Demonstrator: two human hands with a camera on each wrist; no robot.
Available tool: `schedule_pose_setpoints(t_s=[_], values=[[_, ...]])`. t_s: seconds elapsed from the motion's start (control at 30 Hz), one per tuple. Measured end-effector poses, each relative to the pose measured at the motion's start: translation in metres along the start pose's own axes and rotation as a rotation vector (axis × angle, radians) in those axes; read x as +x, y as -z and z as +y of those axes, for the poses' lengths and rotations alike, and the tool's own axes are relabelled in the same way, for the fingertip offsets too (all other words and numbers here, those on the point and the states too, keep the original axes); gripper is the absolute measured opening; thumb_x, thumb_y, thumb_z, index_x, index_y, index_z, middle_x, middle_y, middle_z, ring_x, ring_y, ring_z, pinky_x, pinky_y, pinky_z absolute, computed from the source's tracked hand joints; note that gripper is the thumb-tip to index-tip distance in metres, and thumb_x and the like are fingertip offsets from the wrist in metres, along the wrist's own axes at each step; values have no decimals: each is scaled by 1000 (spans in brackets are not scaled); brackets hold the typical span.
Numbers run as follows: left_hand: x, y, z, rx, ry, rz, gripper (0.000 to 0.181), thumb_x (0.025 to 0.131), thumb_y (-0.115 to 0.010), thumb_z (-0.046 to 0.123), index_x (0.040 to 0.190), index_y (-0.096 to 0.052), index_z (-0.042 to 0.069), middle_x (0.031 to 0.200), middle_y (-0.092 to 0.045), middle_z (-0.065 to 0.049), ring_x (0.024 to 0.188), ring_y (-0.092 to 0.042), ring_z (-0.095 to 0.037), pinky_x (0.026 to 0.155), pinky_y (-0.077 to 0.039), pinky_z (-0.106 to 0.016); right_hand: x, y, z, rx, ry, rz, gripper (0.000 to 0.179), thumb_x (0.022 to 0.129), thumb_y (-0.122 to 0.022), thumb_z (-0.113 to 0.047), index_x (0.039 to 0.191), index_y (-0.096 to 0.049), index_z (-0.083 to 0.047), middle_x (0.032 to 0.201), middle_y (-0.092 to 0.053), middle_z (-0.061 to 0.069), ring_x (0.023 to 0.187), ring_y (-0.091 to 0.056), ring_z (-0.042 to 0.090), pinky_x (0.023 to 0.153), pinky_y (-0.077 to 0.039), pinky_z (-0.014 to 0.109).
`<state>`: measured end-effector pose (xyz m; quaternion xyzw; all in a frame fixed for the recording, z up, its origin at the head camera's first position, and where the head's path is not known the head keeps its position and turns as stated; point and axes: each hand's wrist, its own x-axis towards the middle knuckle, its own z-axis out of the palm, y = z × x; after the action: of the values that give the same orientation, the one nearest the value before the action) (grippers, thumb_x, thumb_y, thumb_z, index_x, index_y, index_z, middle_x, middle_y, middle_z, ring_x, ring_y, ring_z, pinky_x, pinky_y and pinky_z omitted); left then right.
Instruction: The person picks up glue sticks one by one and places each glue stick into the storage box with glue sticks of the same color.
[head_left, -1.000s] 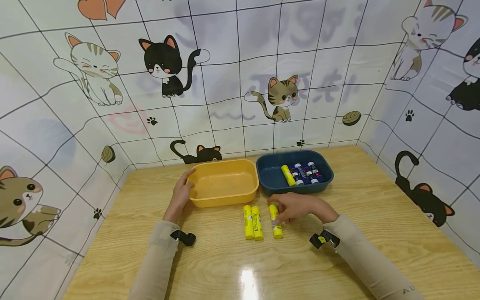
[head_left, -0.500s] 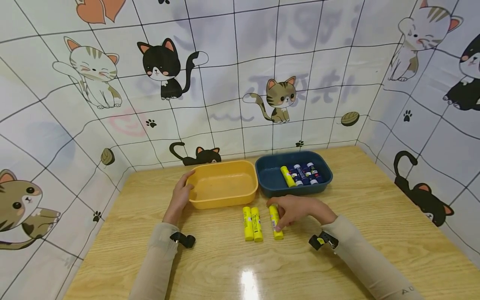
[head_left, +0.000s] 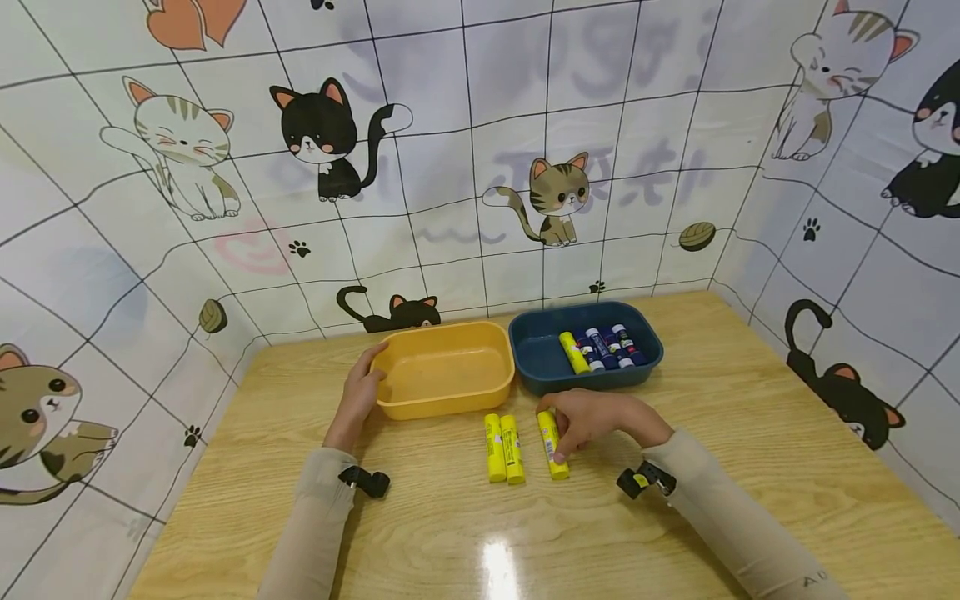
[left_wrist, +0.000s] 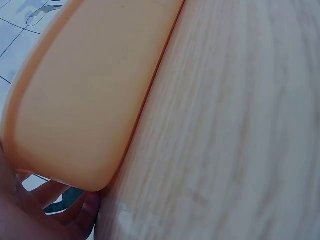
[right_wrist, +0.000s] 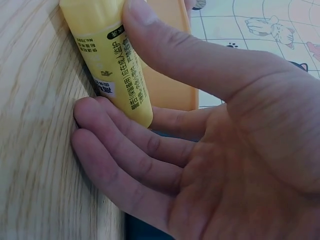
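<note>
Head cam: left hand point(head_left: 360, 398) gripped a yellow tray point(head_left: 448, 371), right hand point(head_left: 590, 418) pinched a yellow glue stick point(head_left: 549, 437) on the table point(head_left: 420, 525); beyond its fingers, a blue tray point(head_left: 535, 352) held more sticks point(head_left: 601, 344). Left wrist: fingers hugged the yellow tray's corner. Right wrist: thumb sat on the stick, other fingers kinda half-curled.

Cat-print wall covering point(head_left: 442, 167), black grid on white, is enclosing wood-grain counter point(head_left: 420, 533) at back, left and right; bright reflection point(head_left: 498, 568) is gleaming on near part.
</note>
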<state>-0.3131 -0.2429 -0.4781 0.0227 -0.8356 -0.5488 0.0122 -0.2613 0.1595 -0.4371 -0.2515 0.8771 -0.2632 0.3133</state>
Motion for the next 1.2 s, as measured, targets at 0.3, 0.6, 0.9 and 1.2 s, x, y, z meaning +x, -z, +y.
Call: schedule_pose_setpoints(t_s=[0.3,0.6,0.9,1.2], values=[[0,0,-1,0,1,5,60,100,-40,6,159,-42,19,172,-25,-9,161,-18,-30,129,-22,-50,-1,1,-1,-58,36,40,75,75,-93,-26,137,-53,-11,89,-64,3,77,-57,17,68,-46,30],[1,0,-1,-7,9,0,60,101,-39,6,159,-41,19,172,-24,-9,161,-17,-29,129,-23,-50,-2,1,-5,-77,86,69,75,75,-93,-24,135,-51,-9,97,-66,3,81,-59,16,72,-50,30],[0,0,-2,0,17,-9,60,101,-38,5,159,-41,19,172,-24,-10,161,-17,-30,129,-21,-51,1,-2,-7,-32,85,143,52,77,-91,-16,116,-57,-11,104,-67,0,88,-63,14,79,-56,31],[1,1,-2,-4,24,-2,58,102,-39,7,159,-42,22,172,-25,-8,161,-17,-30,129,-20,-51,3,-7,-11,-102,10,145,72,77,-90,-41,133,-61,-7,107,-69,1,92,-61,16,86,-55,37]])
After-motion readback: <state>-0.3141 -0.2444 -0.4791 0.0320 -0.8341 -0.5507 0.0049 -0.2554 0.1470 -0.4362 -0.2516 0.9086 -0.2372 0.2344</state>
